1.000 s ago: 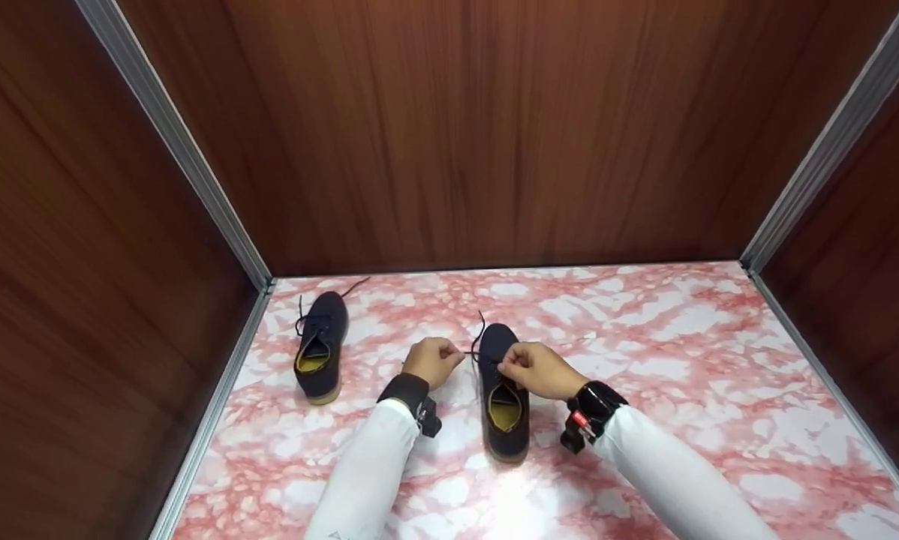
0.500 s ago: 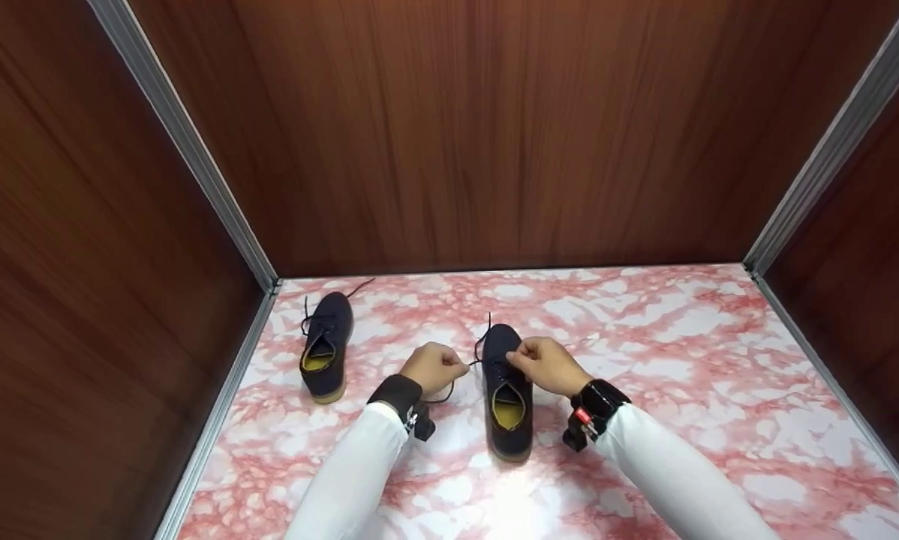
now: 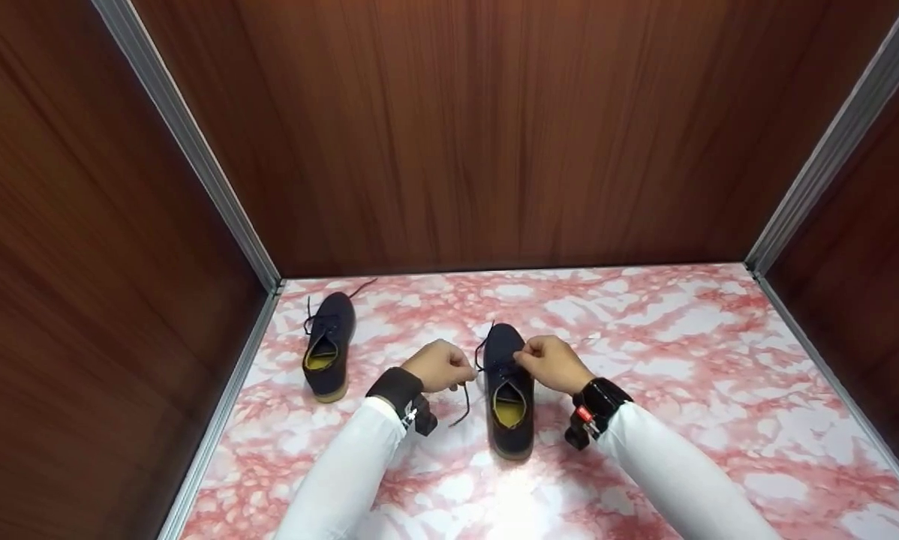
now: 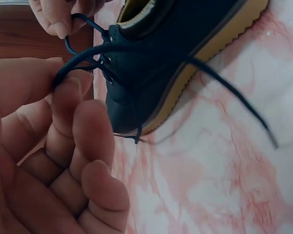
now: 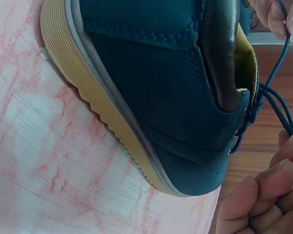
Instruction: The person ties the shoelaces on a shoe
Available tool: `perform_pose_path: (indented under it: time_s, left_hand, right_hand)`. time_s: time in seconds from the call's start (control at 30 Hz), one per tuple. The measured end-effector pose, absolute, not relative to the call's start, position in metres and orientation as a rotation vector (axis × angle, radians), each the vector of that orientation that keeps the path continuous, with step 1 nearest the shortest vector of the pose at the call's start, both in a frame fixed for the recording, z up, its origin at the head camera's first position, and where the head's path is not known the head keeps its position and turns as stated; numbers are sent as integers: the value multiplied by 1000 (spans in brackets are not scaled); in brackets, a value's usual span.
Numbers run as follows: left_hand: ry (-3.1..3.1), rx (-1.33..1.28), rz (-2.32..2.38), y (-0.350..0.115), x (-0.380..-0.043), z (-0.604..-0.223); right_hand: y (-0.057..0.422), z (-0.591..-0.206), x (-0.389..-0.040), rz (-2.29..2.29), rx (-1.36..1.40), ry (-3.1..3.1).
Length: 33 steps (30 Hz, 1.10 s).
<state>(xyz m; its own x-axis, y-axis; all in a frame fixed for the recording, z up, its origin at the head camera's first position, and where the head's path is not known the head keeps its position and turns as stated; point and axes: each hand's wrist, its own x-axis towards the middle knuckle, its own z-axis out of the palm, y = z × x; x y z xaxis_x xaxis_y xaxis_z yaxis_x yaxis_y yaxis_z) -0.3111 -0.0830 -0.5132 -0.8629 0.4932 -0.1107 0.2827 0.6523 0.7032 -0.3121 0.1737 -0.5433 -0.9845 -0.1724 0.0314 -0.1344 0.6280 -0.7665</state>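
A dark navy lace-up shoe with a yellow lining stands upright between my hands, toe pointing away. Just left of its laces, my left hand pinches a shoelace between thumb and index finger. The free end curves out beyond these fingers and hangs down. My right hand is over the shoe's right side. In the right wrist view its fingers pinch a doubled loop of lace close to the eyelets; the fingertips are partly cut off by the frame edge.
A matching navy shoe stands at the left, its laces loose. Red-and-white marbled surface lies under both shoes. Brown wood-grain panels with grey metal edging enclose the back and sides.
My left hand has come slightly nearer the shoe, and a lace end now hangs below it. My right hand has shifted a little to the right, still pinching lace.
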Motion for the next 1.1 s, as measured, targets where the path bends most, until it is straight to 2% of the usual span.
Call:
perform_pose_path:
  time_s: [0.77, 1.1]
  left_hand:
    - [2152, 502, 1292, -66, -307, -518]
    - [1781, 287, 1654, -55, -303, -530]
  right_hand:
    - [175, -544, -312, -1297, -279, 2771]
    - [175, -542, -312, -1291, -282, 2773]
